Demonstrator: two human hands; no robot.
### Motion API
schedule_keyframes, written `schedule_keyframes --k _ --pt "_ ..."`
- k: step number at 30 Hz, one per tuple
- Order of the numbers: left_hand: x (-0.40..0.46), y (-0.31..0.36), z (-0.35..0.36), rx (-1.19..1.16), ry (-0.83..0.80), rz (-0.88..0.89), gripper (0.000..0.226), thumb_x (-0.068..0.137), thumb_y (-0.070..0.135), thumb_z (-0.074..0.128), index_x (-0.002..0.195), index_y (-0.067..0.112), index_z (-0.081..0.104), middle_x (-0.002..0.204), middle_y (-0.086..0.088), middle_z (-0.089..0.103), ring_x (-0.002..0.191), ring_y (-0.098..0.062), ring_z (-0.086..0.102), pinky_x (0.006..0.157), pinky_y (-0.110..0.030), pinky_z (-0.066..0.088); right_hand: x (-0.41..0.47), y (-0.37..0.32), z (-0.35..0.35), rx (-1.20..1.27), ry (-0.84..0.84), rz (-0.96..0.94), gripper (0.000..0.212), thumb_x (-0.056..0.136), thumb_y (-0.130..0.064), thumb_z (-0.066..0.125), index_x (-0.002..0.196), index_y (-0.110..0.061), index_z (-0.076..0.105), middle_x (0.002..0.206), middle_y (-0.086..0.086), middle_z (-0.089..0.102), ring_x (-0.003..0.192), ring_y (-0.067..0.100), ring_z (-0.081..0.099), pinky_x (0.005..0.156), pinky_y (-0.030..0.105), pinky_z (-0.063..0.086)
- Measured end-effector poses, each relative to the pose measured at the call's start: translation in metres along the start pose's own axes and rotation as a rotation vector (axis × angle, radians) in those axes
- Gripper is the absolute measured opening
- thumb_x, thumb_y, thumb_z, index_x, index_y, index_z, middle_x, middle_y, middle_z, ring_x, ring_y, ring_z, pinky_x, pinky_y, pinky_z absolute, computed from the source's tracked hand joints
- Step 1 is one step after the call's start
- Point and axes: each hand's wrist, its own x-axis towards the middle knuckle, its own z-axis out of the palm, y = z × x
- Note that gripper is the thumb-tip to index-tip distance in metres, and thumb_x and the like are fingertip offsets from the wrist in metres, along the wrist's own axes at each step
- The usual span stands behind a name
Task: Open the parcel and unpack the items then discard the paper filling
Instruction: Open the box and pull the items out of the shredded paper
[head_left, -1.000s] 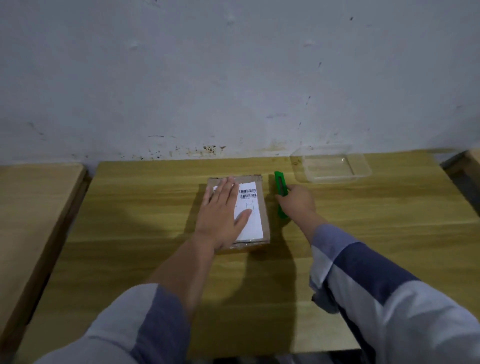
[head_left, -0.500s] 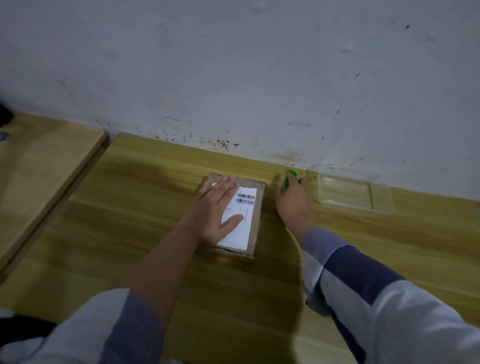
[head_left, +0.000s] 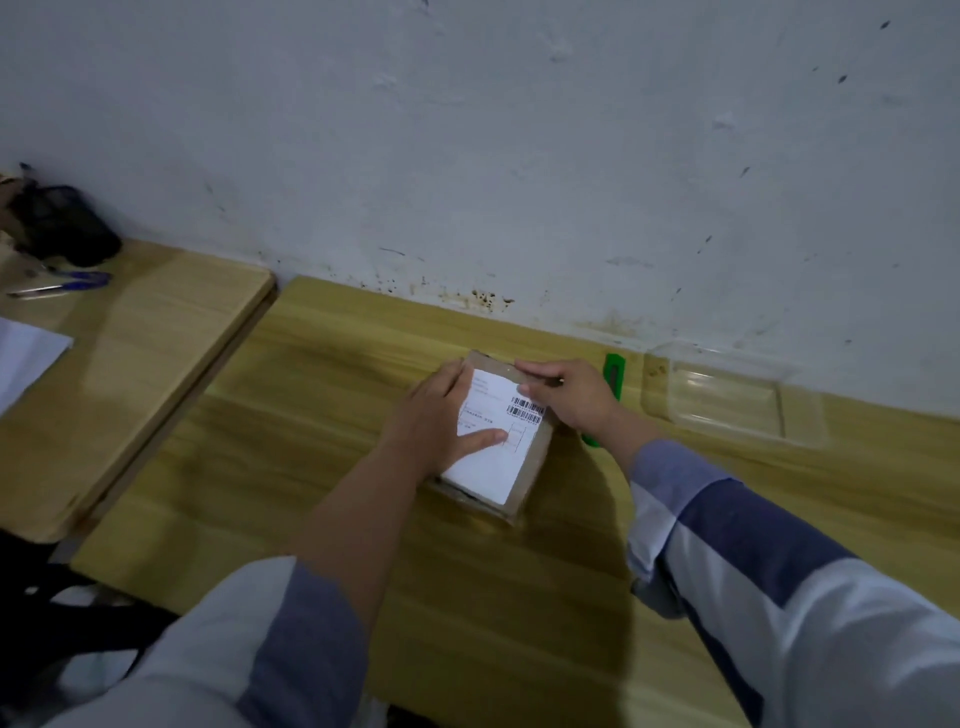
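A small brown cardboard parcel (head_left: 530, 467) with a white barcode label lies on the yellow wooden table (head_left: 311, 415), near the wall. My left hand (head_left: 439, 421) lies flat on the parcel's left half, thumb stretched across the label. My right hand (head_left: 574, 397) touches the parcel's far right corner, fingers reaching along the far edge and thumb on the label's corner. A green box cutter (head_left: 614, 370) lies on the table just behind and under my right hand, not held. The parcel is closed and its contents are hidden.
A clear plastic tray (head_left: 727, 410) sits at the right against the wall. A second wooden table (head_left: 130, 364) adjoins on the left, carrying a black object (head_left: 62, 223), a blue pen (head_left: 78, 280) and white paper (head_left: 21, 358).
My right hand left the green cutter on the table and moved left onto the parcel's far corner. My left hand stayed on the parcel. The view swung left.
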Motion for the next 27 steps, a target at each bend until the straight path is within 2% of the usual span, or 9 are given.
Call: schedule_keyframes --k 4,7,9,12,15,18,21,24,27 --pt "0.002 -0.010 -0.009 0.054 -0.039 0.065 0.093 0.084 0.069 0.042 0.153 0.018 0.006 0.161 -0.002 0.012 0.148 -0.020 0.015 0.119 -0.047 0.010 -0.019 0.012 0.014 0.153 0.168 0.091 0.036 0.084 -0.015 0.068 0.120 -0.020 0.065 0.116 0.004 0.068 0.090 0.014 0.063 0.078 0.025 0.055" --pt "-0.002 -0.011 -0.014 0.033 -0.121 0.038 0.086 0.088 0.066 0.038 0.153 0.021 0.003 0.162 0.001 0.008 0.149 -0.018 0.005 0.120 -0.046 0.002 -0.035 0.019 0.029 0.185 0.307 0.138 0.035 0.084 -0.016 0.067 0.119 -0.022 0.065 0.121 0.005 0.067 0.100 0.023 0.067 0.086 0.042 0.056" --pt "-0.010 -0.012 -0.015 0.035 -0.115 0.044 0.080 0.092 0.062 0.035 0.153 0.021 0.003 0.162 0.001 0.005 0.149 -0.018 0.000 0.121 -0.046 0.000 -0.049 0.018 0.043 0.196 0.386 0.161 0.035 0.085 -0.018 0.066 0.119 -0.027 0.064 0.119 0.005 0.069 0.098 0.025 0.068 0.085 0.048 0.056" --pt "-0.029 -0.016 -0.015 0.062 -0.047 0.082 0.069 0.097 0.056 0.029 0.153 0.021 0.009 0.162 0.002 0.005 0.149 -0.018 -0.002 0.119 -0.043 -0.003 -0.069 0.014 0.063 0.151 0.540 0.211 0.035 0.087 -0.024 0.063 0.122 -0.029 0.062 0.118 0.002 0.069 0.099 0.023 0.067 0.084 0.035 0.055" --pt "-0.050 -0.026 -0.015 0.060 -0.007 0.103 0.067 0.098 0.054 0.028 0.153 0.020 0.013 0.162 0.002 0.001 0.149 -0.018 -0.006 0.119 -0.042 -0.004 -0.089 0.011 0.081 0.161 0.667 0.290 0.036 0.089 -0.026 0.060 0.125 -0.026 0.060 0.123 0.005 0.066 0.105 0.023 0.064 0.079 0.023 0.046" --pt "-0.070 -0.039 -0.011 -0.029 0.010 0.082 0.074 0.095 0.059 0.028 0.153 0.018 0.008 0.162 -0.001 -0.007 0.149 -0.019 -0.009 0.121 -0.043 -0.001 -0.107 0.007 0.098 0.155 0.745 0.321 0.037 0.089 -0.029 0.061 0.126 -0.025 0.060 0.127 0.003 0.064 0.109 0.024 0.062 0.080 0.024 0.044" --pt "-0.089 -0.049 -0.002 -0.279 -0.032 0.025 0.090 0.087 0.066 0.040 0.153 0.021 -0.001 0.162 0.002 -0.008 0.149 -0.022 -0.003 0.121 -0.046 0.009 -0.121 0.006 0.115 0.169 0.797 0.333 0.039 0.087 -0.029 0.063 0.125 -0.024 0.061 0.126 0.004 0.065 0.109 0.026 0.062 0.088 0.031 0.049" --pt "-0.102 -0.055 0.006 -0.445 -0.045 0.032 0.102 0.082 0.053 0.063 0.153 0.026 -0.005 0.162 0.006 -0.005 0.148 -0.021 0.008 0.119 -0.044 0.019 -0.131 0.014 0.122 0.166 0.773 0.304 0.039 0.087 -0.028 0.061 0.126 -0.025 0.059 0.123 0.006 0.067 0.107 0.025 0.064 0.091 0.037 0.052" --pt "-0.107 -0.054 0.011 -0.469 0.050 0.047 0.101 0.082 0.039 0.070 0.153 0.023 0.001 0.161 0.004 0.009 0.145 -0.021 0.022 0.115 -0.038 0.026 -0.140 0.018 0.119 -0.010 0.673 0.246 0.045 0.087 -0.036 0.060 0.130 -0.026 0.055 0.124 0.008 0.065 0.111 0.028 0.060 0.091 0.035 0.049"
